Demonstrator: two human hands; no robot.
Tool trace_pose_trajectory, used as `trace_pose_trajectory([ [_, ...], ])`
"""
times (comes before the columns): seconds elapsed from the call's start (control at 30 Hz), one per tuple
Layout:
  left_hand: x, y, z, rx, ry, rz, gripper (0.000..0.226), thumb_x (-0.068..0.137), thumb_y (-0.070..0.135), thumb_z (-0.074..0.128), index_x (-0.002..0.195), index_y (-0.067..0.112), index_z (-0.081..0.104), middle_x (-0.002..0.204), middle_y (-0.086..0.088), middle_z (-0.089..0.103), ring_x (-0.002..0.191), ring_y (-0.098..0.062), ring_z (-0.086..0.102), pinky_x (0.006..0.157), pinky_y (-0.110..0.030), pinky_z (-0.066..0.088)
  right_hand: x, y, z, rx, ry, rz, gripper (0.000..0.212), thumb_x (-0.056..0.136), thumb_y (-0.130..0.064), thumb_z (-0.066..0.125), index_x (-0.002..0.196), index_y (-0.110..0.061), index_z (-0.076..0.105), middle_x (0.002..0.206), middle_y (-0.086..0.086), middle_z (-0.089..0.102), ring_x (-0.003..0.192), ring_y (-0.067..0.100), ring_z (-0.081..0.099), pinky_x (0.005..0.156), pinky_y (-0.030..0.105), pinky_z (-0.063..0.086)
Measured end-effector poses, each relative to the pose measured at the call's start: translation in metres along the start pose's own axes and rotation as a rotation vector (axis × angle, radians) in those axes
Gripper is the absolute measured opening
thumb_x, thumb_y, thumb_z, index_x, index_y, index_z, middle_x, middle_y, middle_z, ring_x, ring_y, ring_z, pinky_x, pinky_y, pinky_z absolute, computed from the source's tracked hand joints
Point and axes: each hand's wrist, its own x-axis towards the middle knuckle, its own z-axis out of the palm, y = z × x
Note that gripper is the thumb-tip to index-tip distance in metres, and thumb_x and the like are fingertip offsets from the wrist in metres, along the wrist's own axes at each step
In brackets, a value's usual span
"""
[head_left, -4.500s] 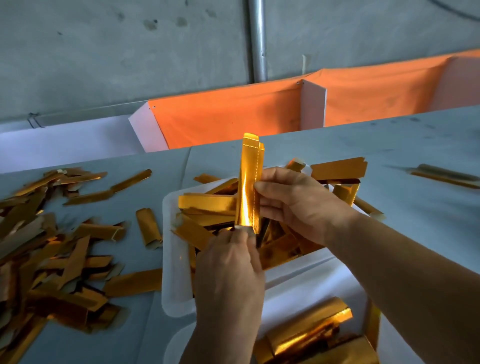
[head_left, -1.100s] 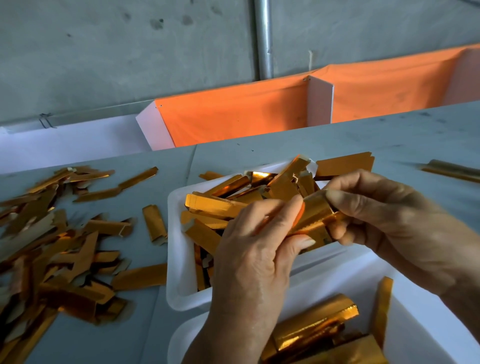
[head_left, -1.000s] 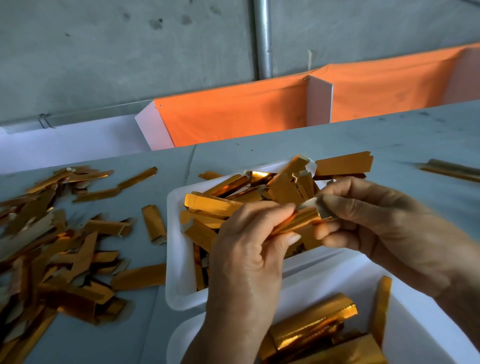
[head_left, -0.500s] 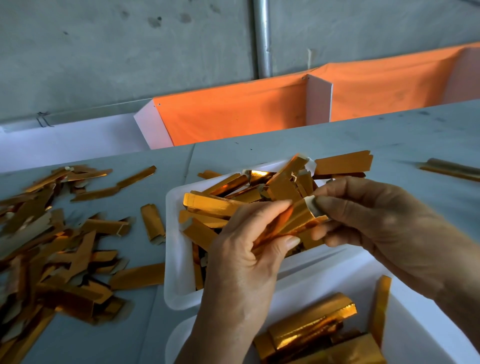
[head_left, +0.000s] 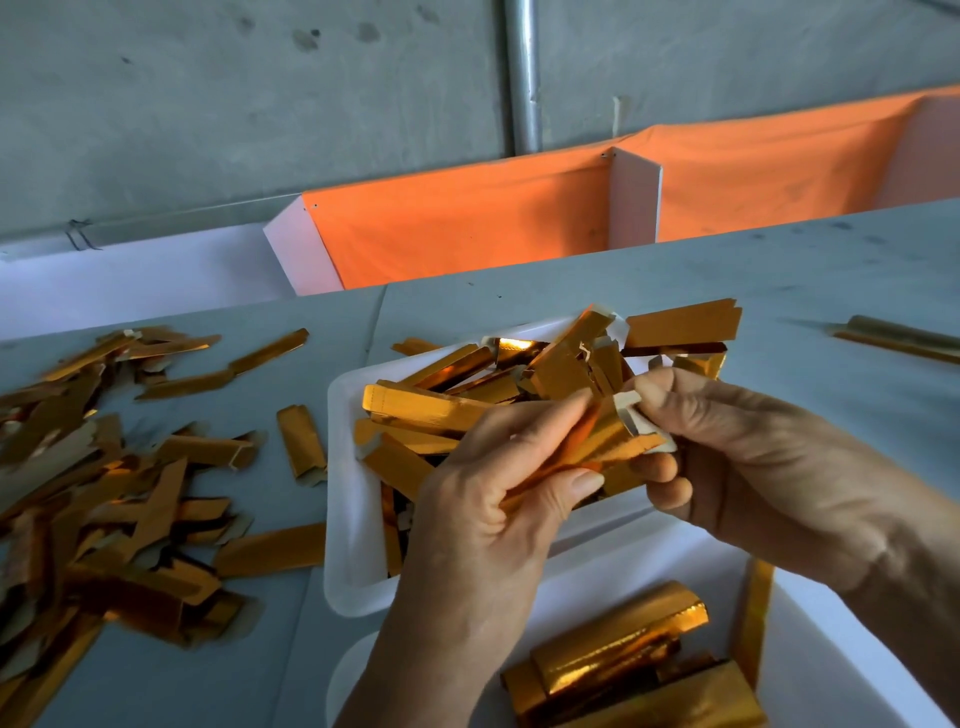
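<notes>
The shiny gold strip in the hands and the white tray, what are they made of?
Gold strip: probably thin card faced with mirror-shiny gold foil; its end flap shows a dull pale back. White tray: seemingly smooth matte plastic, with rounded corners.

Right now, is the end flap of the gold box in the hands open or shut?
Open. The pale flap sticks out from the gold box; the right hand pinches it, and the left hand grips the body.

The person is showing a bare left hand (head_left: 488, 512) at lower centre and a bare right hand (head_left: 737, 460) at right, with short fingernails and bare forearms
</notes>
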Motion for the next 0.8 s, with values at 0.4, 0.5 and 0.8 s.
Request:
trace_pose_trajectory([
  [0.4, -0.001, -0.001, -0.001, 0.060, -0.076, 0.095, 0.041, 0.085, 0.018, 0.061, 0.126, 0.021, 0.058, 0.119, 0.016, 0.057, 0.115, 0.002, 0.051, 0.089, -0.004, 0.040, -0.006, -0.010, 0.001, -0.459, -0.015, -0.254, 0.016, 0.064, -0.030, 0.070, 0.072, -0.017, 0.071, 0.062, 0.003, 0.063, 0.048, 0.012, 0.056, 0.048, 0.019, 0.046],
  [0.5, -0.001, -0.001, 0.001, 0.128, -0.095, 0.123, 0.042, 0.085, 0.016, 0.061, 0.128, 0.017, 0.057, 0.118, 0.013, 0.056, 0.113, 0.004, 0.051, 0.089, -0.003, 0.038, -0.006, -0.009, 0.000, -0.631, 0.047, -0.284, 0.022, 0.064, -0.033, 0.066, 0.073, -0.013, 0.068, 0.060, 0.005, 0.064, 0.049, 0.013, 0.058, 0.051, 0.021, 0.048],
  [0.8, -0.001, -0.003, -0.001, 0.003, -0.034, 0.065, 0.046, 0.085, 0.021, 0.061, 0.129, 0.027, 0.052, 0.119, 0.015, 0.057, 0.115, 0.001, 0.052, 0.088, -0.005, 0.041, -0.008, -0.012, -0.010, -0.251, -0.226, -0.215, 0.033, 0.069, -0.031, 0.082, 0.089, -0.009, 0.068, 0.082, 0.012, 0.063, 0.068, 0.020, 0.065, 0.059, 0.026, 0.054],
])
